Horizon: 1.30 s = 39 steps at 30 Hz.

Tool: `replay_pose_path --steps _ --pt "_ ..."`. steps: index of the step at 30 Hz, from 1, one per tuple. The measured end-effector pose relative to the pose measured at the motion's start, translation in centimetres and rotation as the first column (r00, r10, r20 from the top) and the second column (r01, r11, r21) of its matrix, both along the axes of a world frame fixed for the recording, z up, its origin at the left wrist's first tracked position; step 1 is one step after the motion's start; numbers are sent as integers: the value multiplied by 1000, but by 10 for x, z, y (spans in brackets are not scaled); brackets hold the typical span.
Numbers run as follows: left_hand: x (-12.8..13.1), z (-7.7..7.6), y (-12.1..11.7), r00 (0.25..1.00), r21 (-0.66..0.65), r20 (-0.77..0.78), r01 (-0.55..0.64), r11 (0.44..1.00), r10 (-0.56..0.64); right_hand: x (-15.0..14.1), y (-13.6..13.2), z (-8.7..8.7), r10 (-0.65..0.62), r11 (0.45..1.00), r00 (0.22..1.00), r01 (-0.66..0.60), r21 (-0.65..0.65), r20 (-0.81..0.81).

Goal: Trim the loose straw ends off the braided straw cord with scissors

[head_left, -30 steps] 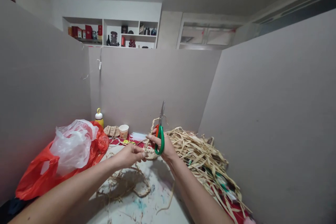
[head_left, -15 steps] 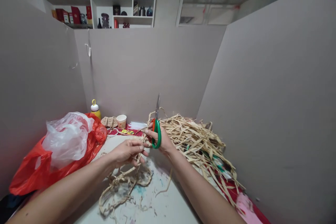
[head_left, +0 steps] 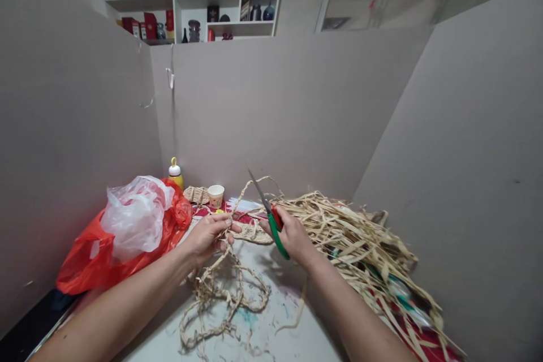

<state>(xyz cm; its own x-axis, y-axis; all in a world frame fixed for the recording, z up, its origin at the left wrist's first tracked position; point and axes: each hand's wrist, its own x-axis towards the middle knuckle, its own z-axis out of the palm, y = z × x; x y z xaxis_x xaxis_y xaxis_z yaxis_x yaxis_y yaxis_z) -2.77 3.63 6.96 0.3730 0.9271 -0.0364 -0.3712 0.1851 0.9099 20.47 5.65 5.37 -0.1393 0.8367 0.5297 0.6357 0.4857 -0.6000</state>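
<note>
My left hand (head_left: 212, 235) pinches a twisted straw rope (head_left: 240, 199), whose free end arches up and to the right. Below that hand, the rest of the rope lies in loose loops on the table. My right hand (head_left: 292, 235) is closed around scissors (head_left: 278, 236) with green and red handles. Their blades point up and left, close to the rope's raised end; whether the blades are parted is hard to see. Behind and between the hands lies a flat woven straw sole (head_left: 253, 232), partly hidden by my fingers.
A heap of dry straw strips (head_left: 348, 237) covers the right side. On the left sit red and white plastic bags (head_left: 136, 220). Toward the back stand a paper cup (head_left: 216, 196), a yellow bottle (head_left: 175, 174) and another woven piece (head_left: 196, 195). Grey partitions (head_left: 263, 113) enclose the table (head_left: 305, 322).
The view has turned right. My right hand with the scissors has moved away from my left, and the blades have tipped leftward. My left hand now holds the rope higher, uncovering the woven sole.
</note>
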Motion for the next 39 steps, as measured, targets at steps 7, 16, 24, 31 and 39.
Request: replay_pose_path --steps 7,16,24,31,39 --pt "-6 10 -1 1000 81 8 -30 996 29 -2 -6 -2 -3 999 941 -11 38 337" --pt "-6 13 -2 996 163 -60 -52 985 63 2 -3 -5 -41 998 871 10 67 490" --pt "-8 14 -1 993 195 -96 -41 980 61 1 -4 -6 -67 991 842 -5 131 536" --pt "-10 16 0 980 225 -190 -10 974 53 2 1 -12 -124 979 818 9 203 562" --pt "-11 21 0 969 209 -243 13 978 39 4 4 -18 -169 969 799 27 246 578"
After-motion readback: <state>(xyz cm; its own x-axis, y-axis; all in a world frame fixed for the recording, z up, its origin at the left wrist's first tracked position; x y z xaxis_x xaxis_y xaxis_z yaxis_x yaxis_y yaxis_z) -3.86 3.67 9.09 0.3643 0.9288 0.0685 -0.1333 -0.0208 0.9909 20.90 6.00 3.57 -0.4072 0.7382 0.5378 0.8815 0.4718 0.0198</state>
